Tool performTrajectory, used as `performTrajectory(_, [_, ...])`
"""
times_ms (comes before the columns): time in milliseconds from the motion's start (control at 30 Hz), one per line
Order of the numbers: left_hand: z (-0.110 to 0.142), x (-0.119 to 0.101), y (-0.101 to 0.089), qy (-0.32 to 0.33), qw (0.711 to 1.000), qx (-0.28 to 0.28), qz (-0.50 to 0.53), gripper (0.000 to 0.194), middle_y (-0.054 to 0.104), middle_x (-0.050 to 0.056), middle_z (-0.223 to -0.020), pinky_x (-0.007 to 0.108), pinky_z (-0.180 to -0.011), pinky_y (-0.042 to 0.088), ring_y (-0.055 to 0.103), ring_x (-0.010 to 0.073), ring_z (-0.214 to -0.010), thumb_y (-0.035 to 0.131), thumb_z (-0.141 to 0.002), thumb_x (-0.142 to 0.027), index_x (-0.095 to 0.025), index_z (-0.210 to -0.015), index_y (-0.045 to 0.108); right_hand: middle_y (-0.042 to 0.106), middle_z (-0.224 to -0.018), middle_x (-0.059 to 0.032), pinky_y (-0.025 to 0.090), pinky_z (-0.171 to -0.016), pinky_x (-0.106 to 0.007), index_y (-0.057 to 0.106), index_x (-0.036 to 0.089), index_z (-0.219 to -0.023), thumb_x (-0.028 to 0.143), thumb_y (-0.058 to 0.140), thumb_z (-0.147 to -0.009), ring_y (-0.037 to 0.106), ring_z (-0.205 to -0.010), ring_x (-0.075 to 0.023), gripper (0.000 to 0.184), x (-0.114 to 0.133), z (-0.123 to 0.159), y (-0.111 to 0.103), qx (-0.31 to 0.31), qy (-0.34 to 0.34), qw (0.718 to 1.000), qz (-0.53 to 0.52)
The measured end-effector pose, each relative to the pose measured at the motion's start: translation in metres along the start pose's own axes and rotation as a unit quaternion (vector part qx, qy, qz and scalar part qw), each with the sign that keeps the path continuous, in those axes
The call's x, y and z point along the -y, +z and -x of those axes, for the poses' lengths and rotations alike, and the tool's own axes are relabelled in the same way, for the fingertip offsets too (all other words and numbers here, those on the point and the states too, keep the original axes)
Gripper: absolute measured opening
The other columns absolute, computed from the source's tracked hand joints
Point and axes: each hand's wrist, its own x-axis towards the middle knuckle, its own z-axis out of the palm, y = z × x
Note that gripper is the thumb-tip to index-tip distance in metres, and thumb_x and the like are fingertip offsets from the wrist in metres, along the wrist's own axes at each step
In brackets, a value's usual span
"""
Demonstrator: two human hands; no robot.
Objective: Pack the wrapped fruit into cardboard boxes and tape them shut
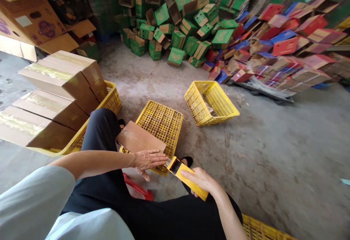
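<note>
Head view: yellow crate point(162, 119) between the feet, apparently bottom up, its grid serving as a bench.
Cardboard box point(140, 137): on the crate's near part, one end by the left knee point(101, 123), the other under or against the left fingers.
Left hand point(149, 161): flat, fingers straight and together over the box's end, clutching nothing.
Right hand point(201, 180): wrapped round a yellow hand tool point(188, 181), probably a tape dispenser, its metal tip close by the left fingertips.
Handling, box: likely light; stiff along folds, panels apt to dent. Dry card, little slip expected. Steady with a flat palm, or take by opposite sides.
Handling, tool: looks rigid; best held by the body, well behind the tip, which may be sharp.
Unclear: box underside and contents; whether tip touches fingers; any tape on the tool. Red and blue boxes point(287, 46) smeared; second yellow crate point(264, 231) cut off at bottom edge.
</note>
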Motion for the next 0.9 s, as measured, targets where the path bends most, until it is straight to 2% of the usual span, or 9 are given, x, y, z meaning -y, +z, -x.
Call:
performTrajectory(167, [0.0,0.006,0.005,0.011,1.0,0.009,0.002,0.098,0.018,0.02,-0.174,0.052,-0.133,0.012,0.016,0.0327,-0.163,0.054,-0.096,-0.058,-0.004,-0.168,0.014,0.072,-0.056,-0.0064,0.061,-0.054,-0.032,0.063,0.02,-0.084,0.065,0.059,-0.093,0.071,-0.05,-0.0224,0.045,-0.006,0.018,0.0,-0.008,-0.006,0.999,-0.039])
performTrajectory(333, [0.0,0.007,0.011,0.004,1.0,0.01,-0.011,0.098,0.017,0.021,-0.174,0.052,-0.133,0.013,0.015,0.0332,-0.163,0.055,-0.097,-0.056,-0.004,-0.168,0.012,0.072,-0.056,-0.0074,0.056,-0.048,-0.028,0.062,0.021,-0.076,0.063,0.063,-0.092,0.07,-0.048,-0.0228,0.045,-0.009,0.024,-0.002,-0.025,0.013,0.999,-0.02])
performTrajectory(533, [0.006,0.006,0.007,-0.015,1.0,0.001,-0.015,0.086,0.021,0.018,-0.173,0.05,-0.134,0.012,0.023,0.0291,-0.162,0.046,-0.105,-0.058,-0.011,-0.169,0.014,0.071,-0.056,-0.0098,0.057,-0.049,-0.028,0.065,0.017,-0.077,0.059,0.059,-0.098,0.07,-0.048,-0.0223,0.048,-0.012,-0.005,0.004,-0.028,0.039,0.999,0.004])
performTrajectory(600, [0.014,0.012,0.003,-0.049,0.998,-0.023,-0.015,0.085,0.024,0.017,-0.173,0.049,-0.134,0.012,0.025,0.0279,-0.161,0.044,-0.106,-0.06,-0.015,-0.17,0.013,0.07,-0.056,-0.0079,0.059,-0.052,-0.028,0.066,0.016,-0.085,0.055,0.059,-0.1,0.072,-0.051,-0.0226,0.042,-0.011,-0.017,0.009,-0.026,0.049,0.998,-0.001])
performTrajectory(667, [0.027,0.022,-0.003,-0.112,0.991,-0.066,-0.02,0.082,0.025,0.016,-0.173,0.049,-0.133,0.014,0.023,0.0276,-0.162,0.042,-0.106,-0.062,-0.019,-0.17,0.014,0.07,-0.058,-0.0071,0.06,-0.055,-0.029,0.066,0.014,-0.094,0.052,0.059,-0.1,0.073,-0.055,-0.0233,0.039,-0.008,-0.029,0.013,-0.033,0.059,0.998,0.006])
performTrajectory(733, [0.041,0.037,-0.01,-0.21,0.969,-0.125,-0.027,0.079,0.025,0.016,-0.173,0.051,-0.133,0.015,0.019,0.029,-0.163,0.039,-0.107,-0.063,-0.02,-0.169,0.019,0.07,-0.058,-0.0081,0.061,-0.056,-0.029,0.066,0.011,-0.097,0.053,0.061,-0.099,0.074,-0.057,-0.0244,0.042,-0.003,-0.041,0.016,-0.041,0.062,0.997,0.016])
performTrajectory(767, [0.048,0.045,-0.013,-0.275,0.947,-0.162,-0.028,0.078,0.024,0.017,-0.174,0.053,-0.132,0.016,0.017,0.0306,-0.163,0.037,-0.107,-0.063,-0.019,-0.169,0.022,0.07,-0.058,-0.0091,0.061,-0.056,-0.03,0.066,0.01,-0.095,0.054,0.062,-0.098,0.074,-0.057,-0.0249,0.044,0.001,-0.047,0.017,-0.041,0.062,0.997,0.021])
performTrajectory(833, [0.062,0.061,-0.02,-0.42,0.875,-0.242,-0.017,0.08,0.02,0.021,-0.174,0.057,-0.131,0.017,0.013,0.0348,-0.163,0.035,-0.106,-0.065,-0.014,-0.167,0.025,0.069,-0.056,-0.0107,0.061,-0.056,-0.03,0.068,0.009,-0.086,0.058,0.066,-0.094,0.074,-0.056,-0.0257,0.05,0.008,-0.058,0.019,-0.033,0.057,0.997,0.029])
performTrajectory(900, [0.074,0.074,-0.026,-0.55,0.779,-0.299,0.027,0.086,0.018,0.026,-0.173,0.056,-0.13,0.021,0.012,0.0372,-0.163,0.034,-0.105,-0.066,-0.006,-0.166,0.024,0.068,-0.055,-0.011,0.062,-0.057,-0.03,0.068,0.011,-0.077,0.063,0.069,-0.09,0.074,-0.055,-0.0254,0.054,0.016,-0.067,0.02,-0.024,0.04,0.999,0.029])
